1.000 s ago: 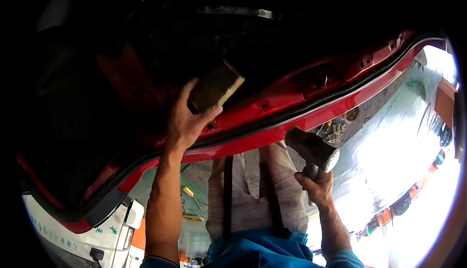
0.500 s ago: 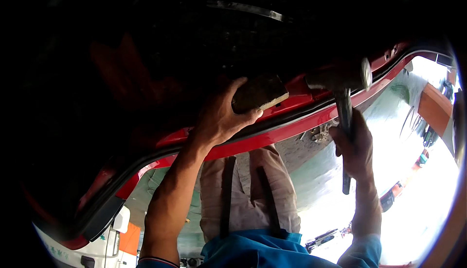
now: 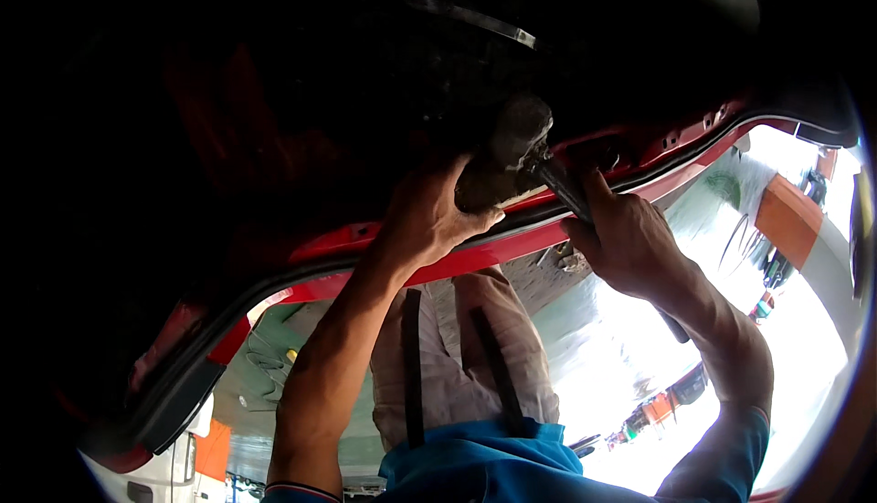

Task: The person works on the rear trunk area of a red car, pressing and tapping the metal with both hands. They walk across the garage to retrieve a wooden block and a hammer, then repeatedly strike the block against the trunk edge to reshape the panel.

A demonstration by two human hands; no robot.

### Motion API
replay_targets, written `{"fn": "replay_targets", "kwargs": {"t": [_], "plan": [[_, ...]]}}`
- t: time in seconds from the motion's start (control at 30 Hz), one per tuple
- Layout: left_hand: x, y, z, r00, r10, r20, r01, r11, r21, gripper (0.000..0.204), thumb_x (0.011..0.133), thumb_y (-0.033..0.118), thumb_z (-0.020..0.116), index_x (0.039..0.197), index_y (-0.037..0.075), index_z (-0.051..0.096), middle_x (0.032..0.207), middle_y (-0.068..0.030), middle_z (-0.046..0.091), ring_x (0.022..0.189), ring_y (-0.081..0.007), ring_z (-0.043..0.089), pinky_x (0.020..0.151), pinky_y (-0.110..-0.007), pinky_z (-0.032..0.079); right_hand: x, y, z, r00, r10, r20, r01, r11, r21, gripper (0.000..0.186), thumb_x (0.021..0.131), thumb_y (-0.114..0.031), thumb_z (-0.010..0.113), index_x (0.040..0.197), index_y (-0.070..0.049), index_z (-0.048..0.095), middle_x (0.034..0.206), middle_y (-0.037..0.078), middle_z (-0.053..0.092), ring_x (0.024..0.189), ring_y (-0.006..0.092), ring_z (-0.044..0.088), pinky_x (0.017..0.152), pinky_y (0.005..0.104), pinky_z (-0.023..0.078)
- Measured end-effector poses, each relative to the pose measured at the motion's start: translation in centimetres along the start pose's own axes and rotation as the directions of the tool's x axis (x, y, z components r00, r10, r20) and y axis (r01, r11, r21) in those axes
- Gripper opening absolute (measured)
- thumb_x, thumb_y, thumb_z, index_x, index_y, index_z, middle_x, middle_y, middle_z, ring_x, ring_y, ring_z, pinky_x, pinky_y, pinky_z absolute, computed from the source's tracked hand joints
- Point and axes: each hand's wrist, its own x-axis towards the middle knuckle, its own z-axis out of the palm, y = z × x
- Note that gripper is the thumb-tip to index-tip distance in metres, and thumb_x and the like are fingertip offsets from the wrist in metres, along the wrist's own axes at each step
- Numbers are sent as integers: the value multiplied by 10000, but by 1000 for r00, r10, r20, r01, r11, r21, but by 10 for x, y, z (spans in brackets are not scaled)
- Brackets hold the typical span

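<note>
My left hand (image 3: 427, 220) grips a dark block with a pale edge (image 3: 479, 189), probably wood, thumb along the near side. It is just inside the red rim (image 3: 498, 253) of a vehicle body opening, next to the black rubber seal (image 3: 301, 276). In my right hand (image 3: 630, 240) is a hammer (image 3: 523, 134), fingers wrapped round its dark handle. The hammer's head overlaps the block from above in the picture; whether the two touch, I cannot tell. Deep shadow hides much of the block's far side.
Darkness fills the vehicle's interior beyond the rim, where a thin metal strip (image 3: 470, 17) shows. Below the rim are my light trousers (image 3: 457, 357) and a greenish floor (image 3: 356, 393). An orange panel (image 3: 787, 220) stands at the right; part of a white vehicle (image 3: 169, 476) is at lower left.
My right hand has swung the hammer left and inward, bringing its head from beside the block to over it. My left hand keeps its grip on the block, shifted slightly in view.
</note>
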Motion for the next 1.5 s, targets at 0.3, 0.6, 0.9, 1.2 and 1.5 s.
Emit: {"fn": "replay_targets", "kwargs": {"t": [0.3,0.6,0.9,1.2,1.5], "plan": [[4,-1,0,997,-35,68,32,998,53,700,770,343,844,1316,11,559,1261,-236,618,1171,-397,598,1026,-454,478,2,-1,1,1000,-4,-19,6,993,120,391,975,-166,639,1260,31,457,686,191,666,581,329,696,534,403,555],[0,-4,5,995,-97,15,95,992,80,793,732,366,865,1351,-20,554,1254,-256,646,1136,-389,647,988,-433,525,5,-7,-70,874,-360,-327,344,933,-108,293,968,-125,663,1244,-36,620,1111,212,660,912,294,707,685,358,602],[4,7,3,996,80,-36,-75,992,103,739,718,299,892,1308,-14,577,1169,-222,679,1058,-356,677,956,-431,550,-2,7,6,999,5,-41,-1,996,87,349,919,-55,659,1230,12,516,748,173,649,675,310,694,548,410,542],[-5,-35,-24,949,-315,-24,314,949,-33,1057,681,583,832,1473,6,435,1369,-246,558,1264,-388,548,1068,-473,459,-2,15,11,985,-26,-168,78,949,305,295,905,-87,709,1133,9,549,733,113,607,631,179,628,534,327,479],[-30,-35,-111,949,-312,-49,314,948,48,834,763,595,776,1318,9,562,1140,-162,652,1047,-290,652,898,-427,541,-2,17,6,983,49,-175,31,904,426,176,960,-114,664,1015,7,549,698,96,573,566,155,608,462,313,455]]}}
